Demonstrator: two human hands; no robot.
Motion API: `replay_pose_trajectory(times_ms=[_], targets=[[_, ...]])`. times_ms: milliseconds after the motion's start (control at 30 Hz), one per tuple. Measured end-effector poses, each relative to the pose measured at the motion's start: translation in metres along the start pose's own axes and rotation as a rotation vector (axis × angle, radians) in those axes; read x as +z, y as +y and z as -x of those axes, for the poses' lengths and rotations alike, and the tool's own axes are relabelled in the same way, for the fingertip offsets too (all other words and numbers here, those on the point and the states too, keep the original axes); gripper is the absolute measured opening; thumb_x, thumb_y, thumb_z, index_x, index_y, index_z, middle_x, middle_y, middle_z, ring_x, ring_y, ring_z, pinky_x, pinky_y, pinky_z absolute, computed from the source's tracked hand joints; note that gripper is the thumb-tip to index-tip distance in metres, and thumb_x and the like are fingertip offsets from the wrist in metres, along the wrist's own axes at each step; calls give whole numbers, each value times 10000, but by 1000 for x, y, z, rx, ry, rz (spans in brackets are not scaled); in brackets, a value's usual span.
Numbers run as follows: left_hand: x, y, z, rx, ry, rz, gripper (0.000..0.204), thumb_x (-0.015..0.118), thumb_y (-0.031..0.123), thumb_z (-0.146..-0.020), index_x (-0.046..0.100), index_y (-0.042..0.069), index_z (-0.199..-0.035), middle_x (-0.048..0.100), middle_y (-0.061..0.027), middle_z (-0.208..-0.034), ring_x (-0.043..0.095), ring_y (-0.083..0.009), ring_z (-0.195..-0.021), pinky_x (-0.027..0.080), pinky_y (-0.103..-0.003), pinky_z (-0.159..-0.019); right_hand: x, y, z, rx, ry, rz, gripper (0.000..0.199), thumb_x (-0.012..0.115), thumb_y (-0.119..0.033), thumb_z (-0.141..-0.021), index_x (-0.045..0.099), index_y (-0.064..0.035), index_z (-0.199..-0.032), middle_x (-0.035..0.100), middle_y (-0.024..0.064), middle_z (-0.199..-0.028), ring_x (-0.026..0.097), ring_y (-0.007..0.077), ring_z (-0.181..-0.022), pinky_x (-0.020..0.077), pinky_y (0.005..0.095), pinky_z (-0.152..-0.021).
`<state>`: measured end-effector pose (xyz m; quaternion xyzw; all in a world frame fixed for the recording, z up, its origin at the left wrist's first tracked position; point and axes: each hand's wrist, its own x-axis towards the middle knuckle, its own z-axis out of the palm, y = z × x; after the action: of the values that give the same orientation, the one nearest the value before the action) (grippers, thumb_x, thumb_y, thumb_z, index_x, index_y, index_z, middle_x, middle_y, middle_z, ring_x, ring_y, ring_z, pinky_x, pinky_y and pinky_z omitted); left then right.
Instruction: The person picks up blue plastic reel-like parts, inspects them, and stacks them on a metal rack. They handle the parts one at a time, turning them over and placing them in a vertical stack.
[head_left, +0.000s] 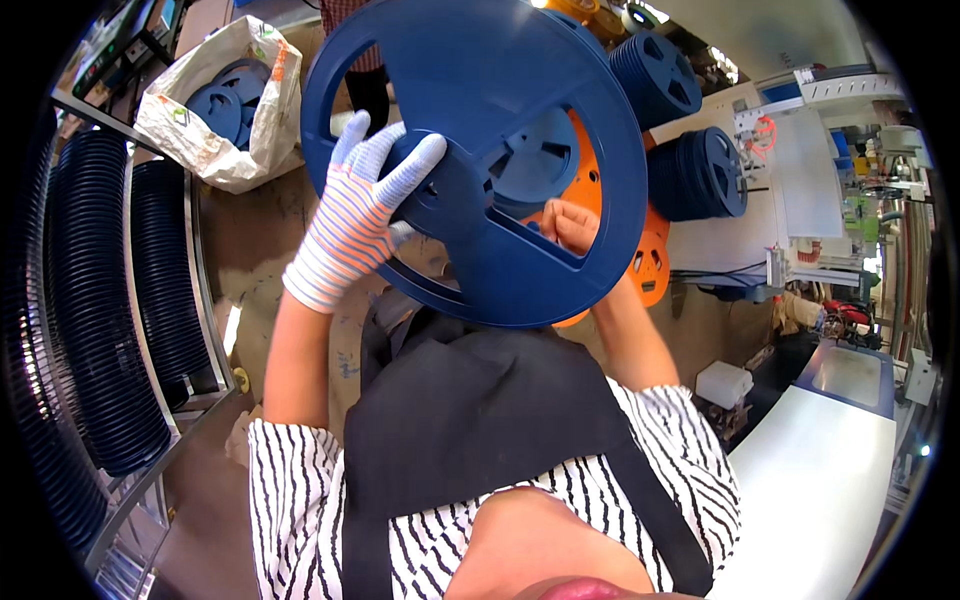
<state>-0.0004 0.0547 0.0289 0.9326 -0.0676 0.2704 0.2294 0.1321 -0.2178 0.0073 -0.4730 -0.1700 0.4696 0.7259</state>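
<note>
Left hand (365, 205), gloved, spreads across the blue slotted reel (490, 65); right hand (572, 228), bare, curls behind it, grip indeterminable. Uneven support could tip it.

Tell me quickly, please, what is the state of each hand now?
Left hand: open, gloved, spread against the blue reel.
Right hand: closed, curled behind the reel; whether it holds something cannot be told.

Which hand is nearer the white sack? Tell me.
Left. The gloved left hand, spread against the blue reel, is below and right of the white sack; the bare right hand is farther right, seen through the reel's opening.
</note>
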Motion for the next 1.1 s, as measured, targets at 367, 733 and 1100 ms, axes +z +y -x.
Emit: replay_pose_trajectory(times_ms=[367,733,1100], targets=[[0,-3,5,121,-133,-46,903,822,67,-609,490,299,-1417,560,-158,-1255,575,-325,-1140,262,-555,-1171,28,-37,-16,488,-236,376,274,669,-228,-912,548,-75,-719,557,-19,-615,507,29,-495,334,182,-406],[13,-1,19,99,-195,20,1002,856,72,-541,461,296,-1434,557,-154,-1282,556,-334,-1181,274,-574,-1158,14,-36,-7,527,-445,435,289,694,-261,-878,595,-37,-725,534,-23,-595,476,37,-491,322,198,-444],[19,-1,14,130,-149,45,982,840,63,-535,472,266,-1422,564,-152,-1267,570,-329,-1152,265,-596,-1149,9,-25,-12,515,-287,358,300,708,-266,-866,572,-38,-726,536,-11,-593,482,42,-474,323,193,-421]])
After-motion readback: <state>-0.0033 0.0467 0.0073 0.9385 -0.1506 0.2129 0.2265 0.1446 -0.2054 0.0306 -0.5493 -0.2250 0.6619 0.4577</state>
